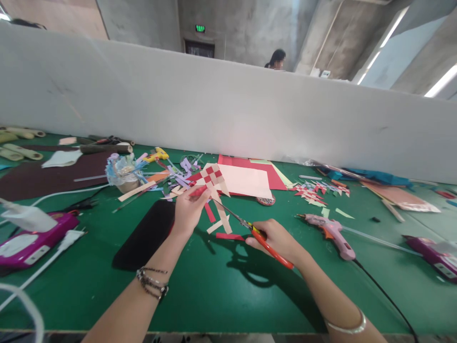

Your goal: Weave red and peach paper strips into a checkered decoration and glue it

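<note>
My left hand [192, 206] pinches a woven piece of red and cream paper strips [213, 176] in a checkered pattern, held up off the table. Loose strip ends hang below it. Wrapped round the handles of orange-handled scissors [266, 245], my right hand [276, 238] points the blades up and left at a hanging cream strip. Whether the blades touch that strip, I cannot tell. Beneath the scissors a red paper strip [228, 236] lies on the green table [200, 295]. Behind the woven piece rest cream paper [246, 180] and red paper [280, 180].
A pink glue gun [330, 231] lies to the right, its black cord running forward. At left are a black flat object [148, 233], a purple power strip [39, 240] and a tub of scraps [124, 174]. A white partition [228, 105] closes off the back.
</note>
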Demonstrator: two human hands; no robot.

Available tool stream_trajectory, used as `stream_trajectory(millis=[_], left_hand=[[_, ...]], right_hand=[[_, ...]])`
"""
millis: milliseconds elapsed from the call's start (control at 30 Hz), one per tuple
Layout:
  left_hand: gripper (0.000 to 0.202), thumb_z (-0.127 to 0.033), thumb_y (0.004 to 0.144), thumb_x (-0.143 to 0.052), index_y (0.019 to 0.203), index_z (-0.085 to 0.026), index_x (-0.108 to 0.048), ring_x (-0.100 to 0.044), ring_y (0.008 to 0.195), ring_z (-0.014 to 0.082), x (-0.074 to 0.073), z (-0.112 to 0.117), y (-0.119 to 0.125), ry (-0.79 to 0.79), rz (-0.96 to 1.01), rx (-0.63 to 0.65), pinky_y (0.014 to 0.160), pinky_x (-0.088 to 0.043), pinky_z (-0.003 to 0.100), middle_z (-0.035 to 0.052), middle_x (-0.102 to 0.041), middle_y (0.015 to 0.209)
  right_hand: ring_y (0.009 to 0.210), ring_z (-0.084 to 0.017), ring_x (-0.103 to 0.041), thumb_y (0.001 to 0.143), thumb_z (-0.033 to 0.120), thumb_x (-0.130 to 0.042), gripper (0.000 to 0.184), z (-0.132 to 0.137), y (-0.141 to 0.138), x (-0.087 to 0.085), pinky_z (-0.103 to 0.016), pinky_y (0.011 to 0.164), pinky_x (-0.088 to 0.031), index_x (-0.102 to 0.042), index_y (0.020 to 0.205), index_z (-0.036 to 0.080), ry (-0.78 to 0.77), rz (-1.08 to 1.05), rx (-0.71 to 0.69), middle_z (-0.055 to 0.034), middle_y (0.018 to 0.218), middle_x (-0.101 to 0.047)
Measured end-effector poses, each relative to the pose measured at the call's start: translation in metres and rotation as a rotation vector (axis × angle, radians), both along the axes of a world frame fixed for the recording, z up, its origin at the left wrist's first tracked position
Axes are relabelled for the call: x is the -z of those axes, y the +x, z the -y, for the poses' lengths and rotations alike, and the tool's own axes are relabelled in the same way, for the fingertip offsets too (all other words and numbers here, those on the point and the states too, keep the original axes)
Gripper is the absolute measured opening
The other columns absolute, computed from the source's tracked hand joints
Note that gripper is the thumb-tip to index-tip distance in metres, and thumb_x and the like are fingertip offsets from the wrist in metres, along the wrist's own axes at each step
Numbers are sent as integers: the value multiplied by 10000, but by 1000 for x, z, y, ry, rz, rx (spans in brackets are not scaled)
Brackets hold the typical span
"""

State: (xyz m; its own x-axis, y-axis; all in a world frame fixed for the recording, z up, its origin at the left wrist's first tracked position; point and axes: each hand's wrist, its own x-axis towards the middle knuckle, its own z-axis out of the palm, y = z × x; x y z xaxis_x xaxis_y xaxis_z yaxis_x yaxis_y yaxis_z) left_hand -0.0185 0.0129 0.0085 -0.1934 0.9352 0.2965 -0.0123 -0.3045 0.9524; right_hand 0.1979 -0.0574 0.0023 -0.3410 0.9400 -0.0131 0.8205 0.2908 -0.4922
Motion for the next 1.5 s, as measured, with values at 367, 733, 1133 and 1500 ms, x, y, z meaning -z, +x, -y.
stream_trajectory(millis=[367,733,1133,1500], left_hand=[[283,-353,595,-701,772,-132,-695,-604,625,126,-1,1,2,-30,34,-11,587,-493,205,16,-667,670],[302,-377,623,-676,792,-127,-689,-614,636,143,-2,2,2,-42,-36,-48,592,-490,221,24,-673,680],[271,-391,681,-612,750,-130,-625,-587,564,134,-5,0,-1,-86,20,-85,572,-472,236,1,-601,591],[417,-481,821,-410,643,-145,-581,-534,513,119,-2,4,6,3,-173,217,580,-443,252,61,-657,683]], right_hand=[[511,-80,-161,730,543,-545,454,1,2,1,-214,451,-156,-313,565,190,-17,-38,39,74,513,-259],[517,-80,-146,734,533,-543,468,0,0,3,-215,447,-150,-302,538,183,-23,-68,36,75,511,-218],[476,-124,-444,789,616,-395,486,-4,-6,0,-236,460,-220,-513,578,194,17,267,289,-22,536,-532],[801,-211,-597,829,402,-466,255,-8,0,5,-269,595,-375,-591,884,187,185,267,424,-75,894,-624]])
